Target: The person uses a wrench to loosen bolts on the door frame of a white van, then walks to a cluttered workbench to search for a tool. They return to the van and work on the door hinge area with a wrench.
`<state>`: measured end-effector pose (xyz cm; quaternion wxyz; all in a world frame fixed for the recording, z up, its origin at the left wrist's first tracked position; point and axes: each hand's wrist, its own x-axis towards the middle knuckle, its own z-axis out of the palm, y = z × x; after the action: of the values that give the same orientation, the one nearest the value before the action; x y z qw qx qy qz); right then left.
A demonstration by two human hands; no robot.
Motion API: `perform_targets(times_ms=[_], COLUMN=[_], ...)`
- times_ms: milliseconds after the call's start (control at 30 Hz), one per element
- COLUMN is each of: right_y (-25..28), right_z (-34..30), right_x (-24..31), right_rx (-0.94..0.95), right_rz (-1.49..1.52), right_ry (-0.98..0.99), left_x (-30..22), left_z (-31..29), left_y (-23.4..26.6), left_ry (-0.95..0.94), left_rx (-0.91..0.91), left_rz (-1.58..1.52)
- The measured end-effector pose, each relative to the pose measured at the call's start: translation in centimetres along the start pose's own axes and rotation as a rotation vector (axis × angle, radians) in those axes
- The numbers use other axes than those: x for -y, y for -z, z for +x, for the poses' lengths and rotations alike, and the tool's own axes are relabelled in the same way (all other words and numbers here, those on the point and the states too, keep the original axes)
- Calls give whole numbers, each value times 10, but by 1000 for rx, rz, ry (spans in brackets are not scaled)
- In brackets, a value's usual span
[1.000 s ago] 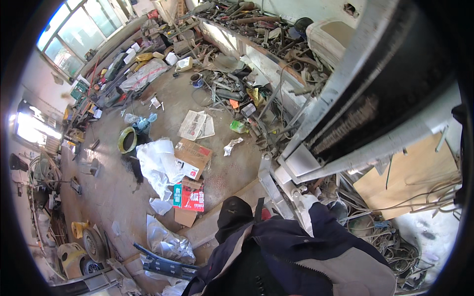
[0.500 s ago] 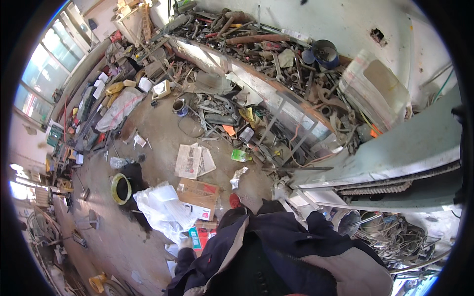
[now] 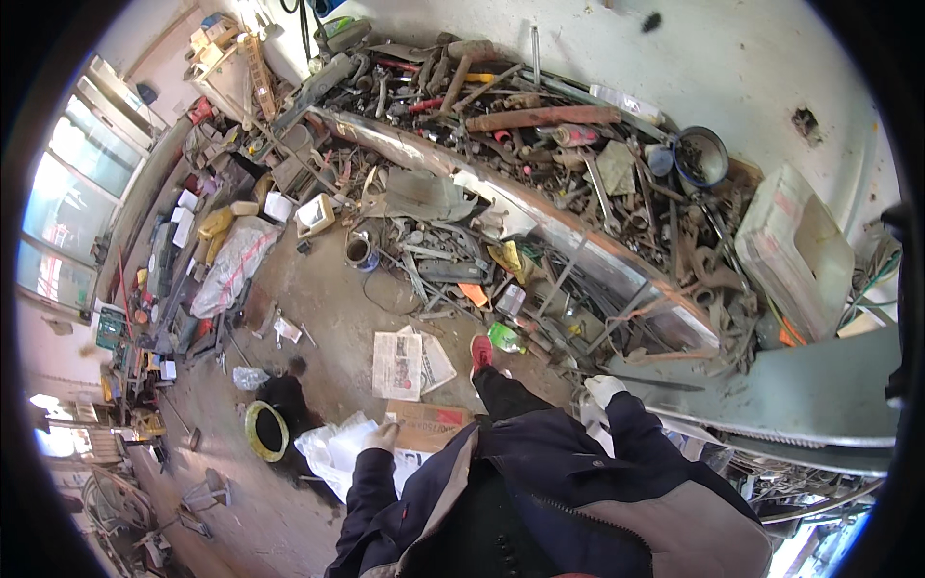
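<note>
In a pale glove, my left hand (image 3: 383, 438) hangs over the crumpled white plastic sheet (image 3: 332, 445) and the brown cardboard (image 3: 434, 416) on the floor. Whether it touches either one does not show, and its fingers are too small to read. Out to the right, my right hand (image 3: 604, 390), gloved in white, is close to the near end of the grey metal panel (image 3: 800, 390). The shape of its fingers cannot be made out, and nothing shows in it. Between the hands, one foot in a red shoe (image 3: 482, 352) steps forward.
A long bench (image 3: 540, 212) heaped with wrenches, pipes and metal parts runs along the wall. Scrap metal (image 3: 438, 265) lies before it. Newspaper sheets (image 3: 398, 366) are on the floor ahead. A yellowish ring (image 3: 267, 431) stands beside a dark stain to the left.
My body has moved forward, so the bench looks nearer. My left hand has risen from low beside the cardboard into plain view, and my right hand has come into view. The red shoe has advanced.
</note>
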<state>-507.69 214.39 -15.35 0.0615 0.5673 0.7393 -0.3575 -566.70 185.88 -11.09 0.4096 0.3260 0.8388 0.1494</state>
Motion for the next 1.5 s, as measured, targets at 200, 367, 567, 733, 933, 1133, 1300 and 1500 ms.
perform_targets(times_ms=[200, 367, 567, 733, 933, 1133, 1300, 1500], right_y=[24, 69, 120, 123, 87, 40, 26, 33], right_z=[115, 186, 208, 182, 123, 122, 131, 129], right_x=[88, 170, 201, 175, 183, 238, 295, 347], right_rx=[-96, -150, -266, -302, -255, -212, -218, -297], right_rz=[-172, -5, 244, 10, -76, 118, 248, 359], right_ry=[182, 238, 89, -42, -275, -444, -447, -652], left_x=[-7, -52, -191, -283, -372, -480, -562, -589], left_z=[93, 168, 238, 319, 449, 567, 611, 613], left_y=[64, 157, 218, 246, 286, 313, 327, 306], left_ry=[-277, -301, -208, -317, -432, 42, 108, -122], left_rx=[77, -157, -250, -260, -243, -176, -194, -180], left_rz=[433, 590, 192, 143, -137, -1344, -994, 1068])
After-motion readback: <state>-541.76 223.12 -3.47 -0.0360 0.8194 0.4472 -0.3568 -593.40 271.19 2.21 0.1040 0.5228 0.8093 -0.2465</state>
